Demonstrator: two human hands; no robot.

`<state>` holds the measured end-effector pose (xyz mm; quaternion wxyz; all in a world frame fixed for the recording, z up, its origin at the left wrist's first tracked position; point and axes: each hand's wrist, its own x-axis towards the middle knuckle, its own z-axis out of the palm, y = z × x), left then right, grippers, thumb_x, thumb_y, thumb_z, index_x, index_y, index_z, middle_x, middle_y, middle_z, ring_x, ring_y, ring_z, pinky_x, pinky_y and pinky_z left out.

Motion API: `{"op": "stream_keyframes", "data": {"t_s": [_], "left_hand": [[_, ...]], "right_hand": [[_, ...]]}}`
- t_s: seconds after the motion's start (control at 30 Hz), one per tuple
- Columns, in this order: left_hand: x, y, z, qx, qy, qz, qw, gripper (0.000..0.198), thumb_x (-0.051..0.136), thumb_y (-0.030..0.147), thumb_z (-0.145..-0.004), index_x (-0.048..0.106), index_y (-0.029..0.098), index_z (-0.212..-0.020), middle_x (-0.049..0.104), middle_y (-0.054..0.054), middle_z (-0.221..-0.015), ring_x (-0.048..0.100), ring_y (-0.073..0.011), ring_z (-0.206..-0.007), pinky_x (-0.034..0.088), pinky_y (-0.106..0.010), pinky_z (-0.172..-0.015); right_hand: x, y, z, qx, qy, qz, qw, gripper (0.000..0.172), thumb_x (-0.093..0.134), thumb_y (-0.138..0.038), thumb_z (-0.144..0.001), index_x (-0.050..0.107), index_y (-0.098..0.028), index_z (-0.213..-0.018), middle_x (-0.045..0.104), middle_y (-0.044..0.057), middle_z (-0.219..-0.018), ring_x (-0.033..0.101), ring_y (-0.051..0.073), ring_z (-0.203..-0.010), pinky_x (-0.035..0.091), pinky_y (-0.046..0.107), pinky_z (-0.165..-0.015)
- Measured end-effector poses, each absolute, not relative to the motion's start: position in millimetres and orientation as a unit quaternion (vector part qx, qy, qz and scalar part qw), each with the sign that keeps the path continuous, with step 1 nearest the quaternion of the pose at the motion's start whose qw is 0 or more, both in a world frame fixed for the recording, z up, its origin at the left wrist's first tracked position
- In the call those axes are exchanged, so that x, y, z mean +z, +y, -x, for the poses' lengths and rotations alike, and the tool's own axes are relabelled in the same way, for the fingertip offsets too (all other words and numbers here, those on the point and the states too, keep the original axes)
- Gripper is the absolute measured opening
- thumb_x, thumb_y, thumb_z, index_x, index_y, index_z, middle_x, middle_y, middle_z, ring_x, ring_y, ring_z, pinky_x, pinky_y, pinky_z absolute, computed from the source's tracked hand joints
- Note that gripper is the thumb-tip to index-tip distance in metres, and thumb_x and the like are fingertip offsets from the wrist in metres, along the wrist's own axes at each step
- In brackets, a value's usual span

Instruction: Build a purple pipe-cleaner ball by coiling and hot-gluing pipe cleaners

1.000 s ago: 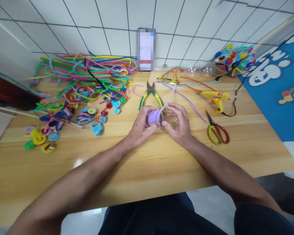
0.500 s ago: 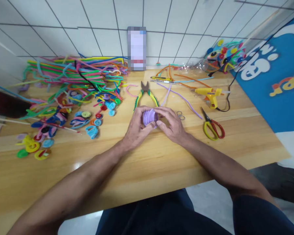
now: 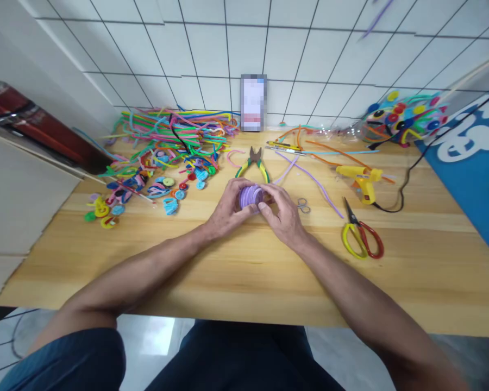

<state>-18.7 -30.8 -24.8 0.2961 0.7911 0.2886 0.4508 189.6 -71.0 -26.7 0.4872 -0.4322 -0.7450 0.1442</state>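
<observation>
Between my two hands is a small rounded bundle of purple pipe cleaner (image 3: 250,198), wound in bands. My left hand (image 3: 229,205) wraps around its left side, thumb along the lower front. From the right, my right hand (image 3: 284,214) closes on the other side with its thumb and fingers; the palm side is hidden. Just beyond the hands lie pliers (image 3: 255,157) with green and yellow handles, jaws pointing away. Loose purple pipe cleaners (image 3: 315,182) rest to the right of them, near a small pair of metal scissors (image 3: 303,205).
Large scissors (image 3: 361,233) and a yellow glue gun (image 3: 361,176) with a black cord lie at the right. Many pipe cleaners (image 3: 179,127) and coiled pieces cover the back left, beside a red flask (image 3: 44,127). A phone (image 3: 253,103) leans on the tiled wall; a decorated bottle (image 3: 407,119) lies back right.
The camera view has shifted, showing more of the flask on the left and the table's front edge. Both hands still hold the purple bundle in nearly the same grip.
</observation>
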Motion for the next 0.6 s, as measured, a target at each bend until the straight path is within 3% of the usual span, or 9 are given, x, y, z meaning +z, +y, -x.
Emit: {"op": "stream_keyframes", "data": {"t_s": [0.17, 0.37, 0.6], "left_hand": [[-26.4, -32.2, 16.7, 0.451, 0.275, -0.803, 0.277, 0.047, 0.068, 0.052, -0.105, 0.055, 0.026, -0.142, 0.061, -0.013, -0.138, 0.059, -0.028, -0.134, 0.053, -0.048, -0.115], [-27.2, -31.2, 16.6, 0.441, 0.237, -0.826, 0.259, 0.049, 0.068, 0.041, -0.102, 0.053, 0.025, -0.146, 0.059, -0.014, -0.139, 0.059, -0.0302, -0.134, 0.054, -0.053, -0.114], [-23.9, -31.2, 17.1, 0.439, 0.218, -0.84, 0.232, 0.049, 0.07, 0.037, -0.101, 0.052, 0.026, -0.145, 0.058, -0.014, -0.14, 0.059, -0.0295, -0.134, 0.054, -0.053, -0.114]], "right_hand": [[-28.2, -71.4, -191.9, 0.201, -0.706, 0.461, 0.499, 0.038, 0.059, -0.047, -0.11, 0.067, -0.026, -0.14, 0.077, 0.013, -0.139, 0.073, 0.029, -0.127, 0.063, 0.048, -0.105], [-26.7, -66.9, -195.5, 0.242, -0.636, 0.505, 0.531, 0.03, 0.065, -0.053, -0.105, 0.075, -0.026, -0.113, 0.082, 0.009, -0.116, 0.077, 0.025, -0.104, 0.064, 0.04, -0.089], [-23.9, -63.3, -192.3, 0.266, -0.604, 0.532, 0.53, 0.022, 0.069, -0.046, -0.098, 0.076, -0.025, -0.096, 0.081, 0.004, -0.096, 0.072, 0.021, -0.086, 0.058, 0.035, -0.078]]}}
